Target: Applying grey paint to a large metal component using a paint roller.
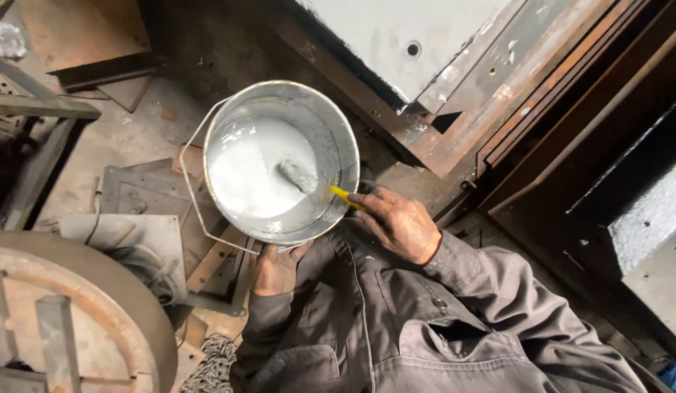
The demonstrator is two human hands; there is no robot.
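A round metal bucket (281, 161) half full of pale grey paint sits a little left of the picture's centre, its thin wire bail (190, 191) hanging down at its nine o'clock side. The left hand (274, 268) cups the bucket from beneath at six o'clock, fingers curled against its base. The right hand (400, 223), smeared with paint, is at the bucket's four o'clock, closed around the yellow handle (346, 196) of a paint-coated brush (300, 175) whose head lies dipped in the paint, slanting towards the middle. Both arms wear grey work-jacket sleeves (490, 284). At one o'clock from the bucket stands a grey-painted metal panel (396, 36) in a rusty steel frame (490, 102). At eight o'clock lies a large rusty round wheel (76, 313).
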